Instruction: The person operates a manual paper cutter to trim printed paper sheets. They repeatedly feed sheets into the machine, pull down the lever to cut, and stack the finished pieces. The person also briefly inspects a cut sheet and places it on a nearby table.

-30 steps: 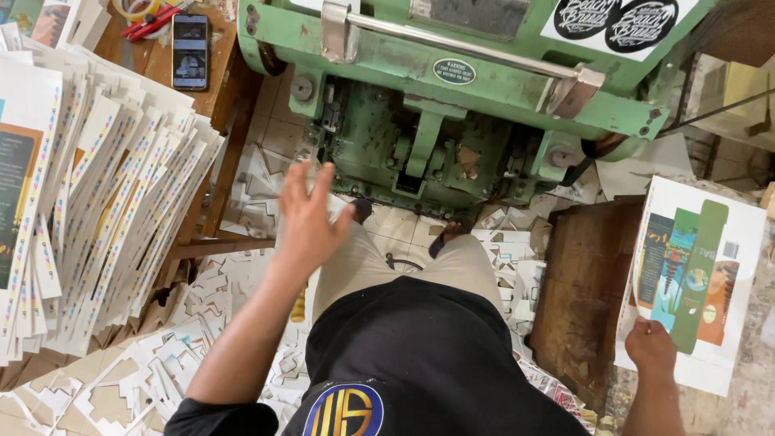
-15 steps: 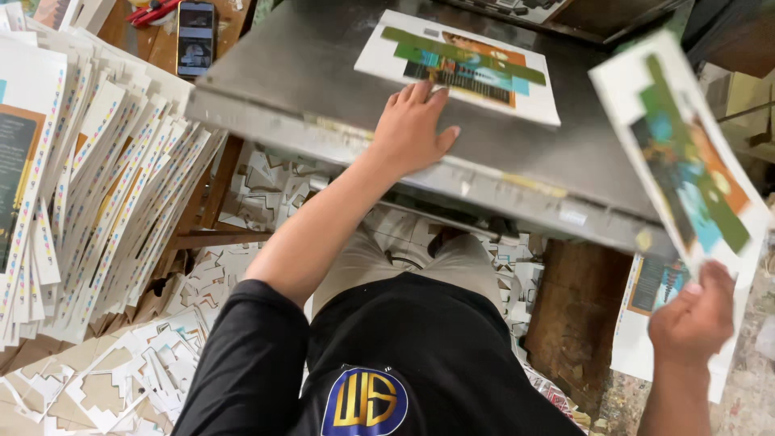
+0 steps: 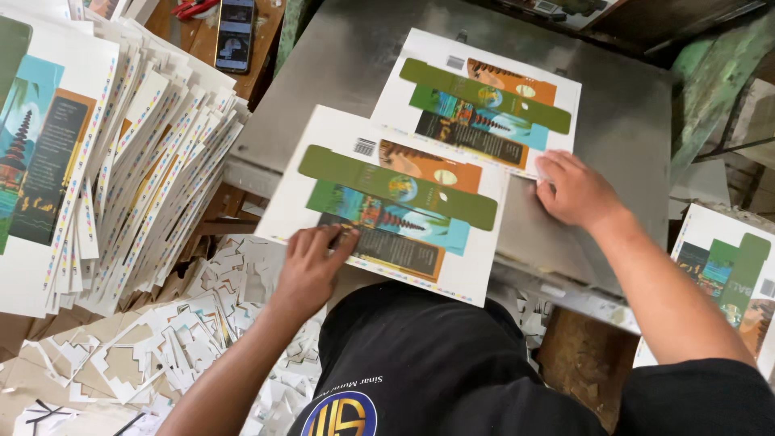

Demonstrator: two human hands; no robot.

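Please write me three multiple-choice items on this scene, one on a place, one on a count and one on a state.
1. Where does the phone lie?
A. on the wooden surface at top left
B. on the metal plate
C. on the floor scraps

2. How many printed sheets lie on or over the metal plate?
A. one
B. two
C. four

3. How does the left hand meet the near sheet?
A. it hovers clear
B. it grips the sheet's near edge
C. it lies flat on the far sheet

Answers: 1 A, it sits beside the big stack. 2 B, a near and a far sheet. 3 B, fingers lie on the print, while the right hand presses the far sheet's corner.
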